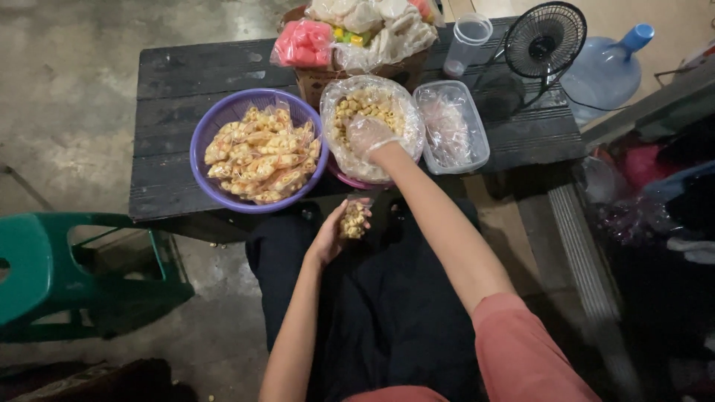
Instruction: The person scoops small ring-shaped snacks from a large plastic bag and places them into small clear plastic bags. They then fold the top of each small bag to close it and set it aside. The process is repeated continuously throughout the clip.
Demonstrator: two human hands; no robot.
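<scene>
Right hand: my right hand [369, 136], in a clear plastic glove, is down in the lined bowl of loose snacks [371, 112], fingers curled into the pile; whether it has closed on any I cannot tell.
Left hand: my left hand [333, 232] grips a small filled bag [354, 220] over my lap, below the tabletop [171, 82] edge.
Key relation: the bag lies just below and toward me from the right hand, long axis upright; the left hand is nearer.
Packages: purple basin [205, 134] of sealed packets on the left; clear tub [477, 141] on the right; carton of pink and white bags [316, 80] behind.
</scene>
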